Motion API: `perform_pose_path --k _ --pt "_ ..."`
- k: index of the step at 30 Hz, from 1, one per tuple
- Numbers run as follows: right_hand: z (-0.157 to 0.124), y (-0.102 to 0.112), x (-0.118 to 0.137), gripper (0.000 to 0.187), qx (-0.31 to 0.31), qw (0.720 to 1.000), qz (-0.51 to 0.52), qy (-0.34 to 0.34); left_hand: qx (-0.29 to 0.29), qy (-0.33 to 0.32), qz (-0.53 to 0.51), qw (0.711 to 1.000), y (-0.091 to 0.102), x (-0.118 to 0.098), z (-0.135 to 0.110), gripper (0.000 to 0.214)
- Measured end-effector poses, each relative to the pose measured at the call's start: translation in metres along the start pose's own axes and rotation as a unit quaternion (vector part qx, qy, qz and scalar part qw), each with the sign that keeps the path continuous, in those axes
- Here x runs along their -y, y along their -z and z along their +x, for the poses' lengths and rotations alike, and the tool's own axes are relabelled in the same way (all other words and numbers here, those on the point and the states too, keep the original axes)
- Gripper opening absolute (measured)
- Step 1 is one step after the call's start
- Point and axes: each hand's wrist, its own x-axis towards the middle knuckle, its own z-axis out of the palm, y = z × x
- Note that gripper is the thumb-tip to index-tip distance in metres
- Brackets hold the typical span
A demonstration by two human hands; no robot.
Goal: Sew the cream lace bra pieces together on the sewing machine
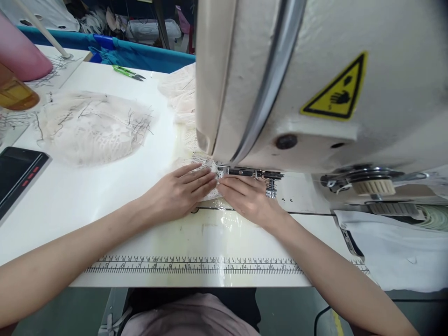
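Under the head of a cream sewing machine [224, 93] lies a piece of pale lace fabric [210, 195], mostly covered by my hands. My left hand [182, 190] rests flat on it, fingers stretched out towards the presser foot. From the other side, my right hand [247, 198] lies with its fingers extended and fingertips on the lace edge, close to the left fingertips. Part of the right hand is hidden behind the metal needle-bar fittings [241, 172]. More pale fabric [184, 95] trails behind the machine head.
A sheer pale cloth piece [94, 128] with dark loose threads lies at left. Green thread snips [128, 73] are near the back edge. A phone-like black device [19, 175], a pink thread cone [23, 51] and a printed ruler [196, 266] are on the table. White cloth [402, 252] lies at right.
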Motion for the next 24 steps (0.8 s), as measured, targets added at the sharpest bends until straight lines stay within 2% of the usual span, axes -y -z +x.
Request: perform_pose_path --k 3,9,14,24 --pt "0.0 0.0 0.005 0.026 -0.008 1.0 -0.023 -0.006 0.0 0.002 -0.009 1.0 0.003 0.005 -0.001 0.038" --pt "0.006 0.0 0.011 0.022 -0.031 0.996 -0.08 0.028 -0.004 -0.004 -0.008 1.0 0.005 0.009 -0.001 0.037" --pt "0.01 0.001 0.016 0.022 -0.048 0.995 -0.076 0.03 0.0 0.011 -0.02 1.0 0.002 0.009 -0.002 0.038" --pt "0.008 0.002 0.015 0.018 -0.048 0.996 -0.079 0.015 -0.019 0.027 0.043 0.999 0.001 -0.001 0.003 0.036"
